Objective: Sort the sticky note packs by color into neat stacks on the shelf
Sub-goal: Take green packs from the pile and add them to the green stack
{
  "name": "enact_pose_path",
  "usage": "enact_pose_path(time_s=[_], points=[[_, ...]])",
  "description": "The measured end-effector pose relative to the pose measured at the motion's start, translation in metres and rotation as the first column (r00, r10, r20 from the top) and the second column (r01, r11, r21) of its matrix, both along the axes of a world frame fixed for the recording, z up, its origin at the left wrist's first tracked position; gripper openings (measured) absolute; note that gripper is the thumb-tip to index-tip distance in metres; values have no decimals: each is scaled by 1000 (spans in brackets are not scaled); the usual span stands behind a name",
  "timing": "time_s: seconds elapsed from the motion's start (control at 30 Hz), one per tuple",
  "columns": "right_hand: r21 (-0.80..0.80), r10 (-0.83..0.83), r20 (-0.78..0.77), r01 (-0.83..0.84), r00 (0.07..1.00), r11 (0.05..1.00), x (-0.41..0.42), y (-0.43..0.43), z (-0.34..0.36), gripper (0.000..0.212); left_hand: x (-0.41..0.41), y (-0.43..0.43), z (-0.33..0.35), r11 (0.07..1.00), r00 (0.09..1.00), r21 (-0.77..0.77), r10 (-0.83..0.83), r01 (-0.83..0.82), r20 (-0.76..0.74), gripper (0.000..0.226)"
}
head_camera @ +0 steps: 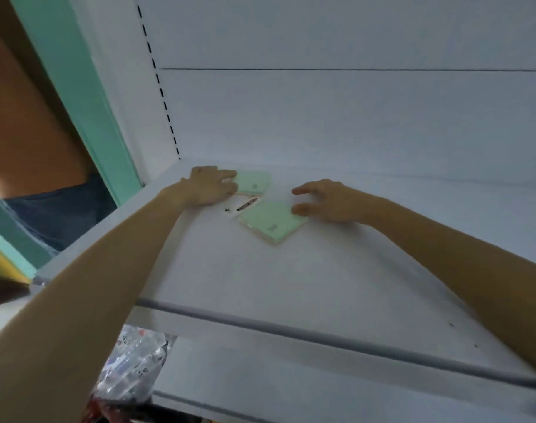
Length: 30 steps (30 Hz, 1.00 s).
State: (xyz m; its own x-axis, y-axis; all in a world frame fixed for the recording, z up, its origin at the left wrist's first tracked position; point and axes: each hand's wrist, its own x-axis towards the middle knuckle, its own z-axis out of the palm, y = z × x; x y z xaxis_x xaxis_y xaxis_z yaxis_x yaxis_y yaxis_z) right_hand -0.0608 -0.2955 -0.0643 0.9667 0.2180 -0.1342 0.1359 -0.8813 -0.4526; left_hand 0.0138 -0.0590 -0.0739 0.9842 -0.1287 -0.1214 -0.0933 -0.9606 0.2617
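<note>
On the white shelf [260, 285], the nearer green sticky note pack [271, 221] lies by the right hand [324, 201], which is loosely spread with its thumb touching the pack's edge. Farther back, the left hand [210, 187] rests flat, fingertips on the 2nd green pack [254, 181]. Light, likely slick: pinch opposite edges.

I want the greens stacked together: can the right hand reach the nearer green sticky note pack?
Likely yes: the right hand sits at the edge of the nearer green sticky note pack, nothing between.

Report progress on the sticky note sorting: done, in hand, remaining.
Done: no neat stack yet. In hand: left hand presses the far green pack; right hand touches the near green pack. Left: stack both greens and sort the labelled pack between them.
</note>
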Motion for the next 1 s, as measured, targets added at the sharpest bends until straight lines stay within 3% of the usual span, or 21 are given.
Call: enact_pose_path(time_s=[0.07, 0.17, 0.3, 0.43, 0.53, 0.63, 0.8, 0.9, 1.0], points=[[37, -71, -4, 71, 997, 997, -8, -16, 5, 42, 18, 2, -10, 995, 999, -82, -53, 54, 12, 69], [86, -225, 23, 222, 974, 971, -26, -30, 9, 33, 7, -14, -11, 966, 975, -209, -109, 149, 191, 57], [149, -271, 117, 253, 955, 956, -42, -25, 0, 46, -2, -26, -6, 937, 908, -338, 68, 84, 414, 36], [-34, -352, 163, 362, 922, 932, -43, -11, -10, 75, -12, -22, 5, 994, 950, -91, 85, -61, 299, 67], [50, -417, 130, 415, 899, 909, -44, -11, -8, 74, -17, -23, 0, 1000, 976, 11, -10, 8, 219, 72], [145, -408, 182, 386, 895, 911, -45, -10, -8, 67, -16, -28, -2, 980, 979, -156, -96, 125, 182, 64], [280, -499, 286, 427, 818, 860, -44, -13, -11, 51, -12, -35, -4, 855, 949, -436, -184, 282, 255, 59], [392, -565, 286, 444, 774, 806, -40, -20, -12, 36, -14, -39, -3, 737, 971, -636, -129, 229, 201, 51], [457, -595, 196, 464, 779, 758, -38, -22, -13, 42, -20, -46, 0, 555, 995, -827, -86, 93, 55, 46]])
